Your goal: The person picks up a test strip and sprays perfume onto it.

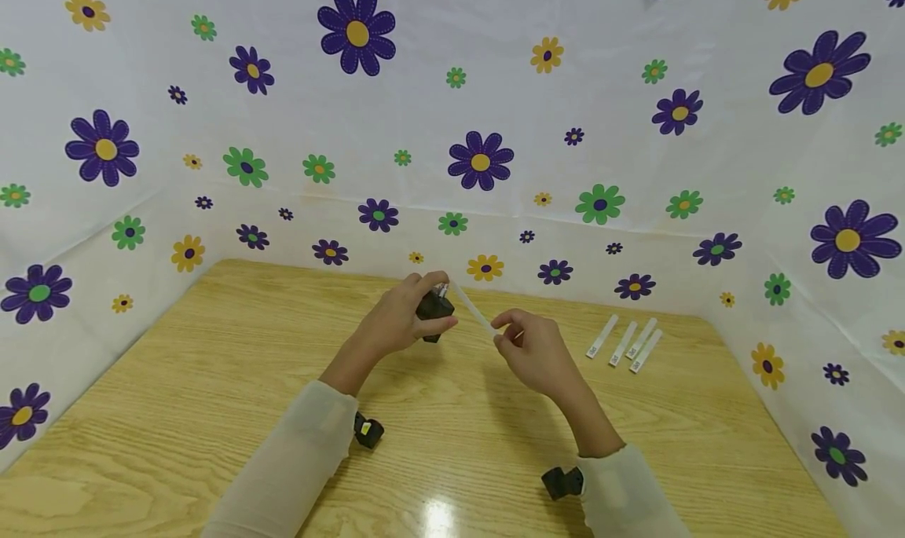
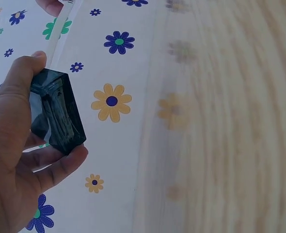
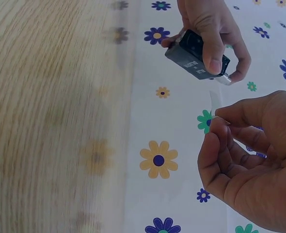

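Note:
My left hand [image 1: 396, 318] grips a dark perfume bottle [image 1: 434, 316] raised above the table, its fingers around the faceted glass body [image 2: 60, 116]. In the right wrist view the index finger of that hand rests at the silvery spray top [image 3: 224, 79], and pale print shows on the side of the bottle [image 3: 194, 60]. My right hand [image 1: 537, 349] pinches the lower end of a narrow white paper strip [image 1: 472, 309] between thumb and index finger. The strip slants up to the left, its far end close to the bottle's spray top.
Several white paper strips [image 1: 622, 344] with small printed ends lie on the wood-grain table [image 1: 233, 349], to the right of my right hand. A white cloth with flowers [image 1: 424, 114] stands around the back and sides. Black wrist devices [image 1: 563, 483] sit by both sleeves.

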Demonstrator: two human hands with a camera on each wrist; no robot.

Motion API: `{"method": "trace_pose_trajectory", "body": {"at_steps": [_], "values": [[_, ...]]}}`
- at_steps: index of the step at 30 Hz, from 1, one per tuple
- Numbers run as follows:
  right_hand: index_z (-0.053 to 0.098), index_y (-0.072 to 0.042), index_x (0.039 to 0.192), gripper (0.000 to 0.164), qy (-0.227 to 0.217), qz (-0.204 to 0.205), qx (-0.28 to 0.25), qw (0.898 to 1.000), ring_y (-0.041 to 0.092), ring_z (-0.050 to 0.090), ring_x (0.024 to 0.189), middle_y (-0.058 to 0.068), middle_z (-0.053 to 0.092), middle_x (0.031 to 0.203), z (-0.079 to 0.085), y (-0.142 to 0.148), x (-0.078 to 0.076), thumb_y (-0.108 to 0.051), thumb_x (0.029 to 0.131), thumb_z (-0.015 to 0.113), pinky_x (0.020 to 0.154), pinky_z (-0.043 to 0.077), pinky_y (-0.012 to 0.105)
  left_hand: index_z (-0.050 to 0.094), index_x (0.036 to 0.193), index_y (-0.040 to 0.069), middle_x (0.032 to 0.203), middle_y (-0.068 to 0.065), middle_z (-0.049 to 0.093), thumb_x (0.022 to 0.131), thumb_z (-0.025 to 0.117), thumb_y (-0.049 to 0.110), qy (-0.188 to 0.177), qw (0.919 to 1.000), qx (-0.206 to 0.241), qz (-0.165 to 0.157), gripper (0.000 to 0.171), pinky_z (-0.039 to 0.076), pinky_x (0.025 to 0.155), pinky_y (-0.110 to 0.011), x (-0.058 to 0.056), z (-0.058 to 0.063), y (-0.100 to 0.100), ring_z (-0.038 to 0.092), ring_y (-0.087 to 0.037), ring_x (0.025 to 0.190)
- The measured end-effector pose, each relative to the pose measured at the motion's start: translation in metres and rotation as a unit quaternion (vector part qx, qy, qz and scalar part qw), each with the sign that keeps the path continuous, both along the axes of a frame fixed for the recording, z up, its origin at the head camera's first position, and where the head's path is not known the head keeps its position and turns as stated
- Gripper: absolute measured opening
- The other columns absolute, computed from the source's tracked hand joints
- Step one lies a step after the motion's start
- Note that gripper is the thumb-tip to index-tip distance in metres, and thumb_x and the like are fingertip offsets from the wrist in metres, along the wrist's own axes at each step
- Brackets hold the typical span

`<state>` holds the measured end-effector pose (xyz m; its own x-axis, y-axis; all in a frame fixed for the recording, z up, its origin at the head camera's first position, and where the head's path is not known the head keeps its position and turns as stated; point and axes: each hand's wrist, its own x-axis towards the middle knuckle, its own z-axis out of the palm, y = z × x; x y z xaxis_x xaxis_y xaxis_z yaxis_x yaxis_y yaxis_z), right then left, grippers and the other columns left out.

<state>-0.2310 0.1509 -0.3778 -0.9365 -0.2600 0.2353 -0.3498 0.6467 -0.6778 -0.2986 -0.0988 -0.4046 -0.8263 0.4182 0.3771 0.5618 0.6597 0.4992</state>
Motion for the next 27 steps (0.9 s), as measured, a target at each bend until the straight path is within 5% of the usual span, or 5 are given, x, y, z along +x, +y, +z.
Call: {"method": "trace_pose_trajectory", "body": {"at_steps": [27], "values": [[0.071,-0.006,0.111,0.014,0.002,0.001,0.003,1.000,0.016,0.059,0.063,0.003,0.066,0.081,-0.0004,0.0007,-0.0010,-0.008,0.097,0.067,0.056,0.050,0.033,0.050,0.143,0.026,0.114,-0.013,0.058,0.089,0.076,0.054,-0.004,1.0000,0.004,0.007,0.066,0.055,0.076,-0.046,-0.0014,-0.0004,-0.0006,0.060,-0.029,0.091]]}}
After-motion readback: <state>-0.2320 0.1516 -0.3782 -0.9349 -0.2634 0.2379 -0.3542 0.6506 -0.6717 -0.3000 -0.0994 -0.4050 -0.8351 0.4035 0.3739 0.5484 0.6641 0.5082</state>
